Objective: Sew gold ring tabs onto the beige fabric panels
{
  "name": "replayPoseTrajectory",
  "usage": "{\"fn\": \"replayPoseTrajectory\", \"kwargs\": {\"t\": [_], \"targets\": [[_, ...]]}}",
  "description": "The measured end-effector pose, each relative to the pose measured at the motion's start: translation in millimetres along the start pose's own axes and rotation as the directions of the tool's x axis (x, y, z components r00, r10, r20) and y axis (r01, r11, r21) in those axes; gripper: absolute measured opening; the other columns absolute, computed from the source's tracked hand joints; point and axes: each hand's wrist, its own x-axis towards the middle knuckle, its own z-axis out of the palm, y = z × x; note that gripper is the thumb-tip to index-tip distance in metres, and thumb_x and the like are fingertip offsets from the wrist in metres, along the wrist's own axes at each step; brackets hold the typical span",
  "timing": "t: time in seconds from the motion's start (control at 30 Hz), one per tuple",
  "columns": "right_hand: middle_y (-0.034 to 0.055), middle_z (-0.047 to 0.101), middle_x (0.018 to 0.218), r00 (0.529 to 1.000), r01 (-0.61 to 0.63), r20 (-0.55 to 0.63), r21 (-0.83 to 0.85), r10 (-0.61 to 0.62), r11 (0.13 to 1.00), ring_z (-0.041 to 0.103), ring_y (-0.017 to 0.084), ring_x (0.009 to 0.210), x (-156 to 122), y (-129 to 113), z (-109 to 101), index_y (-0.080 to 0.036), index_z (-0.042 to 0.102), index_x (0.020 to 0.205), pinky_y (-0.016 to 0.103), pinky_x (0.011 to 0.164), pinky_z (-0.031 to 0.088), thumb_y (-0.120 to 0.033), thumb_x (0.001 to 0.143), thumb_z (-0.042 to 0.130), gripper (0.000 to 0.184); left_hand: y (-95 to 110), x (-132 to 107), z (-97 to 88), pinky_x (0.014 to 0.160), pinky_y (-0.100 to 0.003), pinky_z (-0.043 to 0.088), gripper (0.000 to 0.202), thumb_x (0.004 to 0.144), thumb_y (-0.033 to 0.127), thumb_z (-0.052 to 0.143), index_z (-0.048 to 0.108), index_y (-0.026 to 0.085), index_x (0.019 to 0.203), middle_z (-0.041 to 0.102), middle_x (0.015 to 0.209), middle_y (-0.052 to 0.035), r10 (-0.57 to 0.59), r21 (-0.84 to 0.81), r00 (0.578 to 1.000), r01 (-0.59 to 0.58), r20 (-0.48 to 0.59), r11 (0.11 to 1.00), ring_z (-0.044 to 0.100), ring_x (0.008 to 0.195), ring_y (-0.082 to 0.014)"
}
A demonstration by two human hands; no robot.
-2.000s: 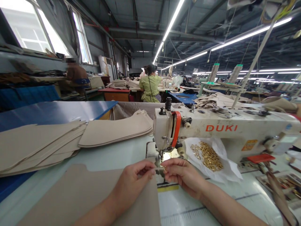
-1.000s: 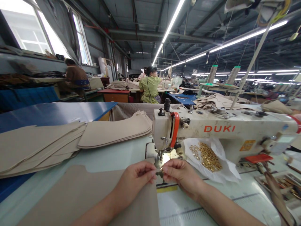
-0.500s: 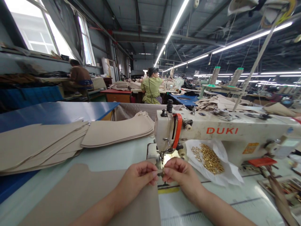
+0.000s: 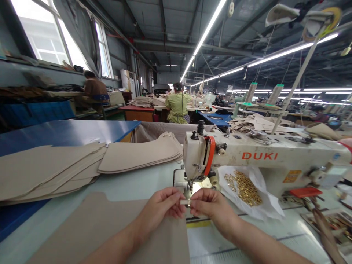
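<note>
My left hand [image 4: 162, 207] and my right hand [image 4: 210, 205] meet in front of the needle of a white DUKI sewing machine [image 4: 258, 161]. Both pinch a small pale strip [image 4: 184, 202] with a bit of gold metal at its right end, held between thumb and fingertips. Under my left forearm lies a beige fabric panel [image 4: 93, 227] flat on the light table. Just right of the machine head, gold metal rings [image 4: 243, 182] lie heaped on a white plastic bag.
Stacks of beige cut panels [image 4: 82, 161] lie fanned across the table's left and back. A blue board [image 4: 68, 130] sits behind them. A person in green [image 4: 178, 106] and another by the window [image 4: 93, 88] work farther off. Thread cones [image 4: 249, 91] stand behind the machine.
My hands have stayed pinched together at the needle while the view tilted slightly; the small strip now shows more between my fingertips.
</note>
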Motion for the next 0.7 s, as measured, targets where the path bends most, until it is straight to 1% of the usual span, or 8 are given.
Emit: {"fn": "replayPoseTrajectory", "kwargs": {"t": [0.07, 0.13, 0.2, 0.27, 0.43, 0.5, 0.57, 0.7], "targets": [[-0.0007, 0.065, 0.06, 0.999, -0.038, -0.021, 0.058, 0.039, 0.998, 0.061, 0.011, 0.056, 0.9, -2.8, 2.4, -0.015, 0.066, 0.068, 0.023, 0.06, 0.047, -0.036, 0.051, 0.086, 0.033, -0.8, 0.1, -0.7, 0.06, -0.025, 0.045, 0.035, 0.066, 0.046, 0.07, 0.061, 0.015, 0.081, 0.067, 0.065, -0.0009, -0.039, -0.072, 0.999, 0.039, -0.001, 0.997, 0.059, 0.058, -0.0128], [0.0002, 0.066, 0.061, 0.998, -0.055, -0.031, 0.105, 0.058, 0.993, 0.061, 0.011, 0.057, 2.6, -2.8, 6.2, -0.014, 0.066, 0.067, 0.023, 0.06, 0.047, -0.034, 0.049, 0.087, 0.034, -2.0, 0.1, -1.3, 0.061, -0.025, 0.045, 0.037, 0.062, 0.042, 0.074, 0.062, 0.015, 0.084, 0.067, 0.068, -0.0003, -0.057, -0.095, 0.998, 0.059, 0.019, 0.994, 0.058, 0.058, -0.0121], [0.0006, 0.067, 0.061, 0.998, -0.053, -0.028, 0.13, 0.057, 0.99, 0.061, 0.01, 0.056, 5.0, -0.1, 10.3, -0.014, 0.067, 0.065, 0.022, 0.059, 0.046, -0.034, 0.049, 0.087, 0.033, -3.0, 0.3, -2.0, 0.062, -0.025, 0.044, 0.037, 0.06, 0.039, 0.076, 0.062, 0.015, 0.083, 0.066, 0.067, 0.0003, -0.055, -0.085, 0.998, 0.057, 0.023, 0.995, 0.056, 0.058, -0.0113], [0.0006, 0.066, 0.06, 0.999, -0.044, -0.016, 0.134, 0.047, 0.99, 0.058, 0.009, 0.054, 7.3, 3.6, 13.3, -0.014, 0.067, 0.064, 0.021, 0.056, 0.044, -0.033, 0.049, 0.087, 0.032, -3.5, 0.7, -3.1, 0.061, -0.024, 0.042, 0.033, 0.059, 0.038, 0.076, 0.061, 0.015, 0.077, 0.065, 0.065, 0.0009, -0.058, -0.066, 0.998, 0.058, 0.009, 0.996, 0.054, 0.058, -0.0108], [0.0001, 0.065, 0.058, 0.999, -0.021, 0.041, 0.106, 0.016, 0.994, 0.055, 0.008, 0.052, 9.1, 8.7, 14.0, -0.014, 0.065, 0.064, 0.02, 0.056, 0.042, -0.035, 0.054, 0.085, 0.031, -3.1, 2.3, -3.8, 0.058, -0.024, 0.038, 0.026, 0.06, 0.036, 0.071, 0.056, 0.016, 0.068, 0.059, 0.058, 0.0024, -0.065, 0.034, 0.998, 0.065, -0.011, 0.997, 0.051, 0.056, -0.0111], [-0.001, 0.063, 0.057, 0.997, 0.021, 0.068, 0.058, -0.025, 0.998, 0.054, 0.009, 0.053, 7.9, 9.4, 13.3, -0.014, 0.063, 0.065, 0.021, 0.057, 0.042, -0.038, 0.057, 0.083, 0.032, -2.9, 2.9, -3.2, 0.057, -0.024, 0.038, 0.023, 0.061, 0.034, 0.067, 0.054, 0.016, 0.066, 0.057, 0.056, 0.0032, -0.056, 0.093, 0.998, 0.056, -0.008, 0.994, 0.051, 0.056, -0.0117], [-0.0025, 0.06, 0.058, 0.991, 0.096, 0.098, 0.005, -0.096, 0.995, 0.053, 0.009, 0.055, 6.1, 11.2, 13.1, -0.016, 0.061, 0.069, 0.022, 0.058, 0.041, -0.039, 0.063, 0.079, 0.03, -2.9, 2.9, -2.5, 0.057, -0.024, 0.037, 0.017, 0.062, 0.031, 0.063, 0.053, 0.017, 0.065, 0.054, 0.055, 0.0043, -0.021, 0.167, 1.0, 0.022, -0.009, 0.986, 0.049, 0.056, -0.0118], [-0.0067, 0.051, 0.06, 0.965, 0.253, 0.098, -0.134, -0.242, 0.958, 0.046, 0.008, 0.056, 2.8, 17.5, 14.1, -0.018, 0.056, 0.077, 0.02, 0.054, 0.036, -0.029, 0.069, 0.074, 0.023, -2.9, 0.7, -1.4, 0.058, -0.023, 0.036, 0.008, 0.062, 0.024, 0.055, 0.051, 0.018, 0.062, 0.051, 0.06, 0.0049, 0.11, 0.339, 0.993, -0.09, -0.041, 0.936, 0.046, 0.061, -0.0122]]}}
